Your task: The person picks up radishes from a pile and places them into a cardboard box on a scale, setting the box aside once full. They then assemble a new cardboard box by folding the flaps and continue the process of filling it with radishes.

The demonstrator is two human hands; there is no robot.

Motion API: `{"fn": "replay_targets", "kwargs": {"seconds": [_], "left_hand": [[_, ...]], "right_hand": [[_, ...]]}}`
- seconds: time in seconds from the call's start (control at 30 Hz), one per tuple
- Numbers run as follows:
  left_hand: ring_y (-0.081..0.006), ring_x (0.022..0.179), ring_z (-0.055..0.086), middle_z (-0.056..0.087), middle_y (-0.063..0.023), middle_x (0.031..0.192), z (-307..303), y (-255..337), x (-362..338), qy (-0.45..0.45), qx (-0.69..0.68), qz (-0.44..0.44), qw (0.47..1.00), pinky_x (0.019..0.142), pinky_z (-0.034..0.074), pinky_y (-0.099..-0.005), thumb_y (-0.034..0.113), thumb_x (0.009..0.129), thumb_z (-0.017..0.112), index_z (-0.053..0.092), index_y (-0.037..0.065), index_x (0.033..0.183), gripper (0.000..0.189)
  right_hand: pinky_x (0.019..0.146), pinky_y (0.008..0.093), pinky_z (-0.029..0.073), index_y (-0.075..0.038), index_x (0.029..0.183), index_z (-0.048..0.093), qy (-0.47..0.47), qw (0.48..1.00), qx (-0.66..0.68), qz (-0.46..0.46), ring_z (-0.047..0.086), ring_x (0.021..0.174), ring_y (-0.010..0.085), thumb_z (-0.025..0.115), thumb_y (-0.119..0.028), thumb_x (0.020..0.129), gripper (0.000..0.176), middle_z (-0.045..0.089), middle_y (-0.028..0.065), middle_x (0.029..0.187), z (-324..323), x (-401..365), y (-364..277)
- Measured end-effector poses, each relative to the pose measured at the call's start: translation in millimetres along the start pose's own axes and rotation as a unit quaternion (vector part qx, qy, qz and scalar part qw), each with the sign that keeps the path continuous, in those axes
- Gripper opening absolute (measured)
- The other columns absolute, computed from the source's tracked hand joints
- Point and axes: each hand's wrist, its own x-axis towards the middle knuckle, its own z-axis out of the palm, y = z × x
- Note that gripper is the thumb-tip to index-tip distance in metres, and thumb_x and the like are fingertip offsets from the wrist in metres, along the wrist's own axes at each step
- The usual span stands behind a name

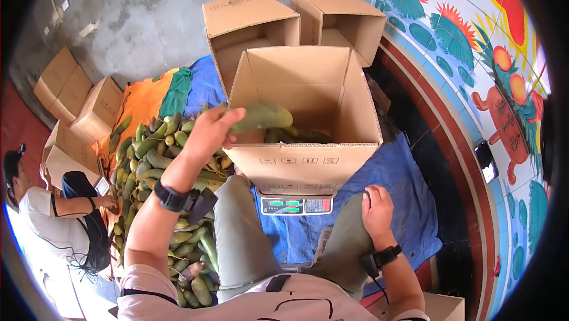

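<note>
My left hand (208,132) grips one end of a long green vegetable (261,117), held over the left front rim of an open cardboard box (290,165). More green vegetables (296,136) lie inside that box, partly hidden by its front wall. Under the box is a digital scale (296,205) with lit green displays. My right hand (378,209) rests on my right knee, fingers bent and close together, with nothing visible in it. A large pile of green vegetables (155,160) spreads left of my legs.
Two open cardboard boxes (252,16) (341,10) stand behind the scale box. At the left, a person (50,217) sits by the pile near further boxes (98,107). Blue sheeting (397,179) covers the floor. A painted wall (450,36) curves along the right.
</note>
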Motion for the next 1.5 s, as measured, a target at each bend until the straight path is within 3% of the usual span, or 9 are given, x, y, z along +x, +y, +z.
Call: {"fn": "replay_targets", "kwargs": {"seconds": [0.17,0.27,0.33,0.57,0.63,0.77,0.97,1.13,1.5], "left_hand": [[-0.0198,0.071,0.065,0.064,-0.0133,0.074,28.0,11.1,32.8,-0.041,0.165,-0.011,0.985,0.067,0.052,-0.0311,0.046,0.083,0.061,0.064,-0.007,0.092,0.053],[-0.0168,0.061,0.062,0.062,-0.0142,0.073,47.8,15.7,47.9,-0.078,0.331,0.03,0.94,0.059,0.051,-0.0307,0.048,0.078,0.065,0.063,-0.004,0.083,0.053],[-0.0222,0.07,0.066,0.064,-0.017,0.075,61.3,15.0,53.7,-0.09,0.452,0.097,0.882,0.069,0.051,-0.0347,0.048,0.077,0.064,0.065,-0.004,0.085,0.053],[-0.0311,0.088,0.064,0.068,-0.0178,0.086,74.6,11.4,66.5,-0.157,0.329,0.002,0.931,0.081,0.049,-0.0382,0.039,0.082,0.06,0.066,-0.001,0.09,0.042],[-0.0306,0.086,0.066,0.068,-0.0172,0.089,69.2,-2.1,66.0,-0.055,0.39,0.198,0.897,0.079,0.051,-0.036,0.035,0.083,0.06,0.067,0.003,0.094,0.034],[-0.0323,0.083,0.065,0.069,-0.0118,0.087,45.7,-10.4,49.9,-0.024,0.336,0.243,0.91,0.077,0.052,-0.0399,0.028,0.082,0.06,0.067,0.009,0.096,0.025],[-0.0302,0.083,0.066,0.067,-0.0167,0.092,3.0,-33.8,9.1,0.105,0.2,0.329,0.917,0.075,0.051,-0.034,0.009,0.084,0.059,0.064,0.0,0.1,0.018],[-0.0221,0.085,0.064,0.067,-0.0127,0.095,-21.6,-71.4,-27.8,0.205,0.18,0.266,0.924,0.077,0.049,-0.0304,0.006,0.086,0.058,0.062,-0.001,0.104,0.019],[-0.015,0.093,0.059,0.066,-0.0096,0.102,-15.8,-165.2,-85.6,0.189,0.09,0.123,0.97,0.084,0.045,-0.0276,0.021,0.095,0.053,0.059,-0.001,0.11,0.027]], "right_hand": [[0.081,0.0395,0.048,-0.001,0.094,0.062,0.01,1.0,0.016,-0.003,0.059,0.091,0.0318,0.061,-0.007,0.079,0.017,0.061,0.0135,0.099,1.9,-0.4,2.1],[0.079,0.0399,0.048,0.0,0.093,0.062,0.017,1.0,0.016,-0.008,0.06,0.089,0.0324,0.061,-0.006,0.078,0.016,0.061,0.0141,0.098,1.6,0.0,3.4],[0.078,0.0401,0.049,0.0,0.093,0.061,0.014,1.0,0.024,0.003,0.06,0.087,0.0329,0.06,-0.006,0.079,0.016,0.061,0.0146,0.097,2.1,-1.4,4.0],[0.077,0.0392,0.049,0.001,0.092,0.061,0.013,1.0,0.024,-0.007,0.06,0.086,0.0336,0.058,-0.003,0.08,0.013,0.061,0.0159,0.095,0.6,-1.1,3.8],[0.077,0.0401,0.049,0.0,0.093,0.061,0.012,1.0,0.018,-0.002,0.06,0.087,0.0333,0.06,-0.006,0.08,0.014,0.061,0.0149,0.097,1.3,-1.9,4.3],[0.077,0.0402,0.049,0.0,0.094,0.061,0.003,1.0,0.011,0.0,0.06,0.087,0.0335,0.06,-0.006,0.08,0.014,0.061,0.0148,0.098,-1.4,-1.1,2.6],[0.078,0.0403,0.048,0.0,0.093,0.061,0.003,1.0,0.01,-0.008,0.06,0.088,0.0332,0.06,-0.005,0.08,0.015,0.06,0.0143,0.098,0.3,1.0,3.4],[0.078,0.04,0.049,-0.001,0.092,0.061,-0.002,1.0,-0.001,-0.005,0.06,0.088,0.0325,0.06,-0.005,0.078,0.014,0.061,0.0136,0.098,-1.6,-0.5,2.7],[0.078,0.0391,0.049,-0.002,0.093,0.061,-0.005,1.0,-0.009,-0.004,0.06,0.089,0.0316,0.061,-0.003,0.078,0.015,0.061,0.0129,0.098,0.8,2.0,-0.3]]}}
